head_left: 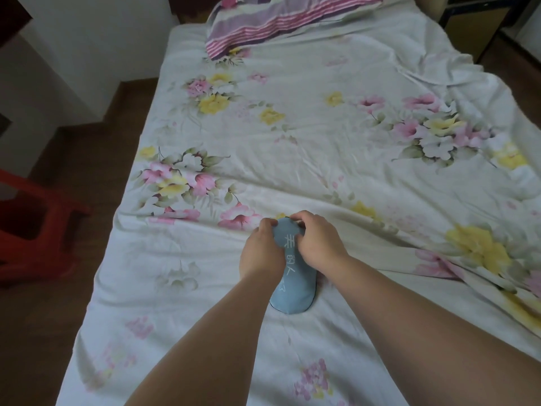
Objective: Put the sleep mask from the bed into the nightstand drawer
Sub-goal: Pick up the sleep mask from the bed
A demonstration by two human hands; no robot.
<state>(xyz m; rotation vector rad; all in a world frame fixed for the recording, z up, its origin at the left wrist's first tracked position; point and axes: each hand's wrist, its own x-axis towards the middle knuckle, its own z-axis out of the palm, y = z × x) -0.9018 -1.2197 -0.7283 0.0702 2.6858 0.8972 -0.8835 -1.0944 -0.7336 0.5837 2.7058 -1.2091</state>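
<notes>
A light blue sleep mask [292, 291] with white characters lies lengthwise on the floral bed sheet [292, 127], near the bed's front middle. My left hand [262, 247] pinches the mask's far end from the left side. My right hand [317, 241] grips the same far end from the right, fingers curled over its edge. The mask's near end rests on the sheet. No nightstand or drawer is in sight.
A pink and purple striped pillow [263, 22] lies at the head of the bed. A red plastic stool [32, 227] stands on the brown floor left of the bed. White furniture [44, 83] sits at the far left, and a dark-framed cabinet [480, 22] at the far right.
</notes>
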